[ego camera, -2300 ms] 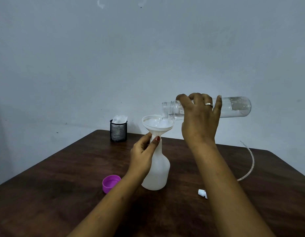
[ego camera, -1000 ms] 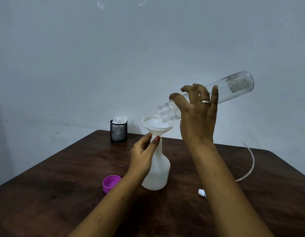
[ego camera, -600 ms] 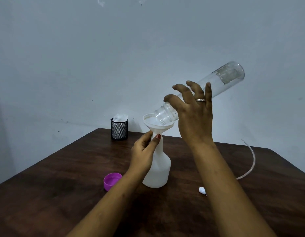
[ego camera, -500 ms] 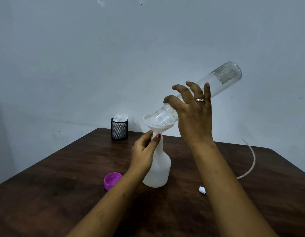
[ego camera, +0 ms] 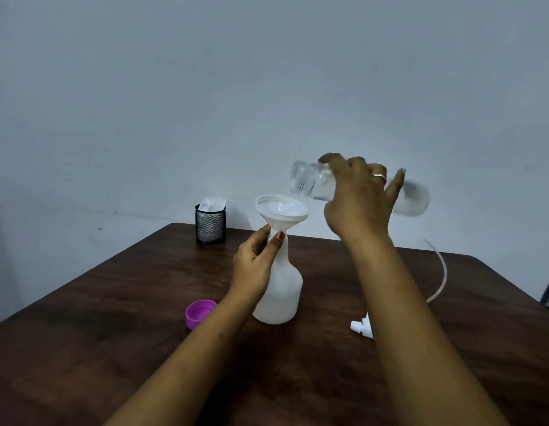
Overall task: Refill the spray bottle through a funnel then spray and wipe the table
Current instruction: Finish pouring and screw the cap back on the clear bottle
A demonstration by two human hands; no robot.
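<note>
Half a second ago the clear bottle (ego camera: 313, 181) was tipped steeply, base high and mouth down in the funnel (ego camera: 281, 212); now it has swung back to lie nearly level, mouth lifted clear of the funnel's rim and up to its right, its outline smeared by motion; the right hand (ego camera: 357, 199) remains wrapped over its middle, fingers curled across the top, a ring on one finger; the left hand (ego camera: 256, 265) has not shifted, thumb and fingers pinched around the neck of the spray bottle (ego camera: 280, 289) just under the funnel's spout; the spray bottle stands upright near the middle of the table (ego camera: 98, 348), a translucent white plastic body with sloping shoulders and a narrow neck; the funnel seated in it is white plastic too, a wide shallow cone with a raised lip; the clear bottle is a smooth transparent cylinder with a threaded mouth; whether liquid remains in it cannot be told through the blur; the table is dark brown wood with a streaked grain; a round purple cap (ego camera: 200, 313) lies open side up to the left of the spray bottle; a white spray head (ego camera: 360, 327) with a long curved translucent tube (ego camera: 440, 272) lies to the right, partly behind the right forearm; a black wire-mesh cup (ego camera: 210, 224) holding something white stands at the far edge.
</note>
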